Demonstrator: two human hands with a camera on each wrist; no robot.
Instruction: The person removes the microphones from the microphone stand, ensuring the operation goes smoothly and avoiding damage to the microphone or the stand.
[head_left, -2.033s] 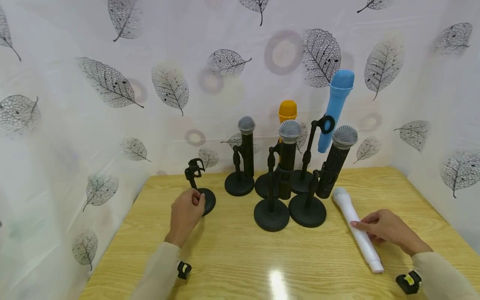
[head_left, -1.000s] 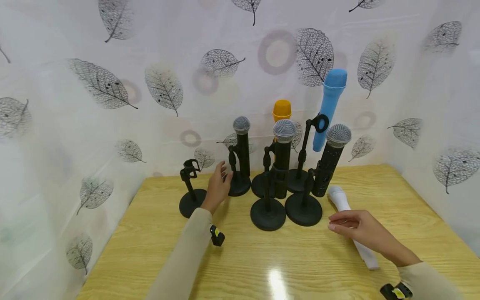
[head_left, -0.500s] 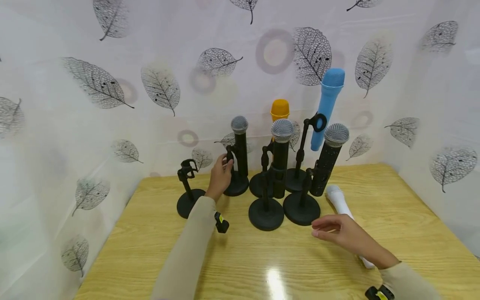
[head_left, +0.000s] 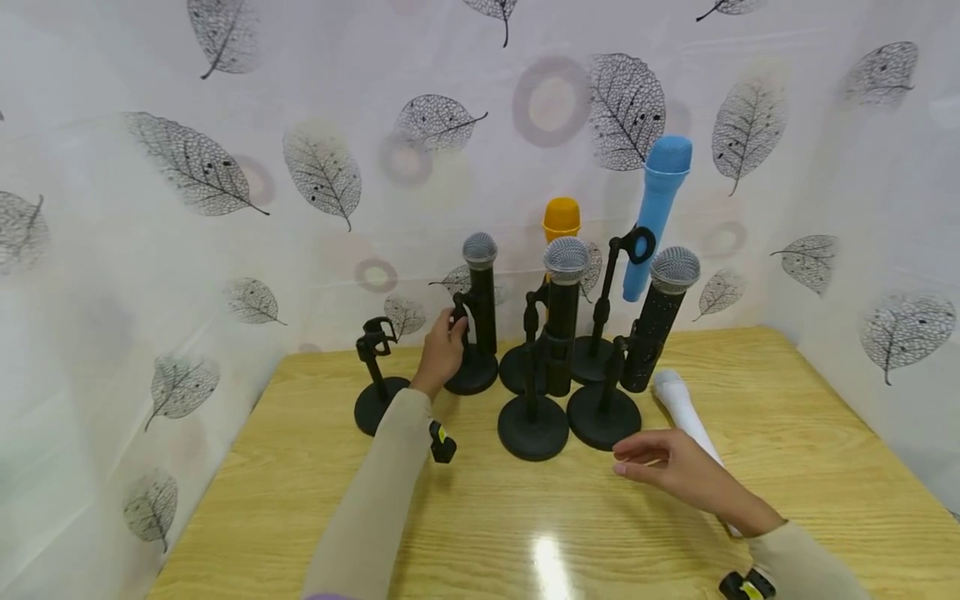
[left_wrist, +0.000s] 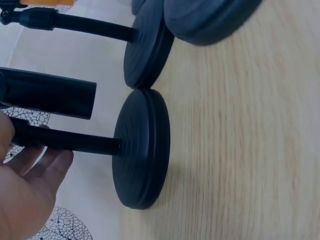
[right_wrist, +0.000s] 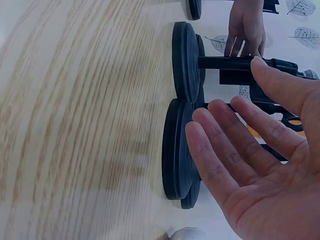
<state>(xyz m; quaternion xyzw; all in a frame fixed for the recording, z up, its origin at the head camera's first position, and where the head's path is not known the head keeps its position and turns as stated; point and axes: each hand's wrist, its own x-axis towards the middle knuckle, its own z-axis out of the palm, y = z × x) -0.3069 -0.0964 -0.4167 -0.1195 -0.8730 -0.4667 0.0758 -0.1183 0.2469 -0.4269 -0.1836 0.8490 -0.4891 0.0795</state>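
Head view: left hand (head_left: pixel 441 354) on a stand (head_left: pixel 472 379), white microphone (head_left: pixel 684 407) let go

Near the surface's (head_left: pixel 480 533) back edge, the left hand now grasps the stand beside its silver-headed microphone (head_left: pixel 484 304). The right hand (head_left: pixel 686 473) has moved off the white microphone, fingers loose, leaving it unheld toward the right edge.

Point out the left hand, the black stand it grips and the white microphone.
left hand (head_left: pixel 440 356): head view, back of the hand
black stand (left_wrist: pixel 95 144): left wrist view, its pole
white microphone (head_left: pixel 687 417): head view, its handle

Head view high, wrists close, stands (head_left: pixel 533 432) shared
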